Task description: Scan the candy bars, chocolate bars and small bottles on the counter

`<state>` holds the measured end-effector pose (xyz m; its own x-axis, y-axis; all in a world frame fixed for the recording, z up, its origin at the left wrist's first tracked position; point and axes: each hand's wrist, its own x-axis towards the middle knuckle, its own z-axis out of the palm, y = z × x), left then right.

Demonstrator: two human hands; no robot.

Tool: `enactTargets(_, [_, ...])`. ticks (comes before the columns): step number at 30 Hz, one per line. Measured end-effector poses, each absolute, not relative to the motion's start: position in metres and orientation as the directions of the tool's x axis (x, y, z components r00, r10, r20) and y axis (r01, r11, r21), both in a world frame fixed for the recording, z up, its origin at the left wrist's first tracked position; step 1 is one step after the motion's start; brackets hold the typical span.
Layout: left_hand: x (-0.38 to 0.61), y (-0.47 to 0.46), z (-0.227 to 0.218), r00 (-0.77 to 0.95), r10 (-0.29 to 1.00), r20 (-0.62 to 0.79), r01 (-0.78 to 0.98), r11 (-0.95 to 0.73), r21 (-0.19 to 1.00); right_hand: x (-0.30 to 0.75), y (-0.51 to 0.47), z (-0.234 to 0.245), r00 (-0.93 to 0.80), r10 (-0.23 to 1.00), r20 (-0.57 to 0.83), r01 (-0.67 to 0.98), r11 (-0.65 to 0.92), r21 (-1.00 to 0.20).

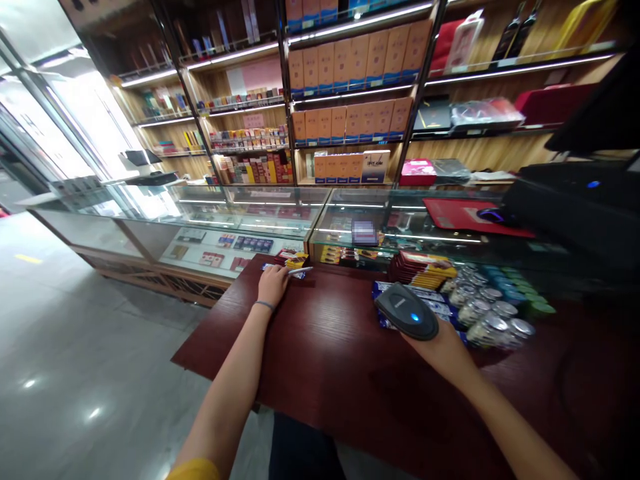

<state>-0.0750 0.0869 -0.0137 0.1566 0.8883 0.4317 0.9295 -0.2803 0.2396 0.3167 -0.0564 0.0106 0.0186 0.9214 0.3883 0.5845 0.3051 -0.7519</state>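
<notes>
Right hand (434,350) at one o'clock, cupped firmly under the black handheld scanner (406,310), blue light glowing, right beside the blue-wrapped packs (440,310). Left hand (273,285) at eleven, fingers on a small blue-and-white packet (267,267) on the dark red counter (320,360); can't tell if they're gripping it.

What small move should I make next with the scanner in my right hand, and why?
Probably bring the handheld barcode scanner in your right hand across to the small blue-and-white packet at your left hand. The scanner's blue light is lit, and your left hand rests beside that packet on the dark red wooden counter.
</notes>
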Motion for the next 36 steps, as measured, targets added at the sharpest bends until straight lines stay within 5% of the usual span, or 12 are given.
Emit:
enactTargets(4, [-0.048,0.077,-0.002,0.104,0.873,0.476,0.679,-0.412,0.608,0.320,-0.056,0.009,0.014,0.924,0.381,0.560,0.309,-0.769])
enactTargets(8, [-0.015,0.068,0.004,0.121,0.982,0.147,0.120,-0.162,0.979,0.319,-0.058,0.011,0.029,0.923,0.383,0.574,0.299,-0.762])
enactTargets(11, [0.002,0.058,0.006,0.250,0.967,-0.049,-0.116,0.081,0.990,0.315,-0.061,0.018,-0.032,0.940,0.339,0.588,0.292,-0.754])
enactTargets(14, [0.012,0.049,0.005,0.325,0.937,-0.127,-0.150,0.183,0.972,0.310,-0.065,0.025,-0.131,0.953,0.274,0.635,0.293,-0.715])
enactTargets(23, [0.017,0.042,0.007,0.358,0.926,-0.118,-0.045,0.143,0.989,0.310,-0.066,0.025,-0.165,0.953,0.255,0.710,0.294,-0.640])
enactTargets(31, [0.021,0.045,-0.001,0.326,0.933,-0.151,-0.192,0.222,0.956,0.311,-0.064,0.038,-0.021,0.963,0.269,0.638,0.220,-0.737])
enactTargets(36, [0.028,0.054,0.003,0.268,0.962,-0.057,-0.194,0.112,0.975,0.333,-0.058,0.040,0.073,0.932,0.354,0.577,0.250,-0.777])
